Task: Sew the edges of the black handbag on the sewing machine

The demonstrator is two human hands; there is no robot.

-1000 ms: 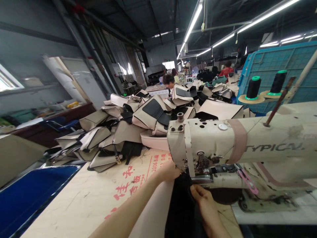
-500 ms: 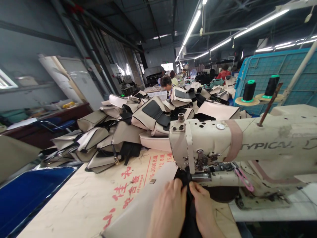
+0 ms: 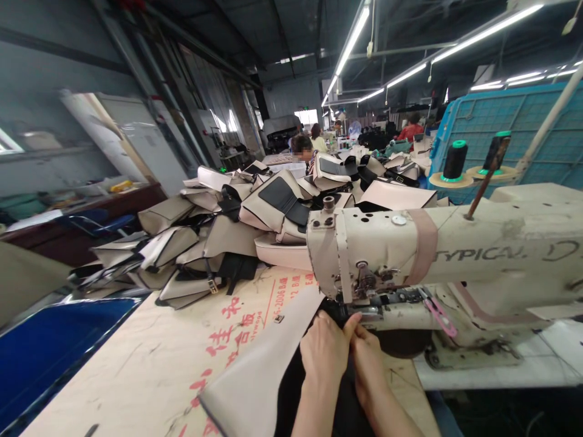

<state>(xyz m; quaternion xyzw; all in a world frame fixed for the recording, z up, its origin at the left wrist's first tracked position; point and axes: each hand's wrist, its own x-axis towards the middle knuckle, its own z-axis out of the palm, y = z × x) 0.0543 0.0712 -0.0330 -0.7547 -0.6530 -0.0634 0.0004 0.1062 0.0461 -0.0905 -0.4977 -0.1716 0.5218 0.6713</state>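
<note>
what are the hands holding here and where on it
Both the left hand and the right hand pinch the black-and-beige workpiece at its far edge, right below the sewing machine head.

Plywood table (image 3: 150,370): heap of beige bags (image 3: 218,237), sewing machine (image 3: 437,255), beige panel (image 3: 255,376).

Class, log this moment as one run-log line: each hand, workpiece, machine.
left hand: pinching black piece | right hand: pinching same piece | beige panel: alongside | sewing machine: head above hands
</note>
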